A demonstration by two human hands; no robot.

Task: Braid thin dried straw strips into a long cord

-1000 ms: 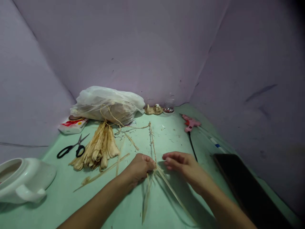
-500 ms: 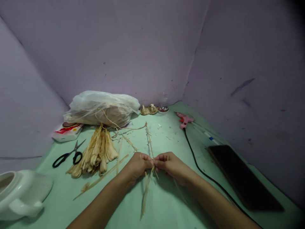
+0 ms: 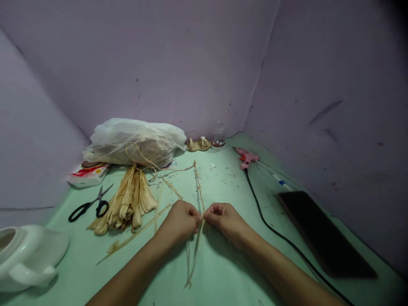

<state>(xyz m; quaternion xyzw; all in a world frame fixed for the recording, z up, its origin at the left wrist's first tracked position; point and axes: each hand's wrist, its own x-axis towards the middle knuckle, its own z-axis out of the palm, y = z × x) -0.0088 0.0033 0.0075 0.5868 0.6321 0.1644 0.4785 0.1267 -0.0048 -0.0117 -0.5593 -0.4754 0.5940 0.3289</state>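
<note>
My left hand [image 3: 185,219] and my right hand [image 3: 225,219] meet at the middle of the table, thumbs and fingertips pinched. Both are closed on the near end of a thin braided cord [image 3: 199,185] of dry, straw-coloured fibre. From there the cord runs away from me, then bends left toward a bundle of dried fibre strips [image 3: 132,202]. Loose strands [image 3: 198,253] hang from the pinch toward me. Exactly which strand each fingertip grips is hidden.
Black-handled scissors [image 3: 92,205] lie open at left, near a white ceramic vessel [image 3: 38,250]. A plastic bag [image 3: 137,140] rests at the back. On the right are a pink glue gun [image 3: 247,157], its black cable [image 3: 270,227] and a dark flat tablet-like slab [image 3: 325,233].
Both hands stay at the cord's near end, with fingers slightly shifted. The hanging strands have swung and now lie closer together below the pinch. The whole view has moved slightly.
</note>
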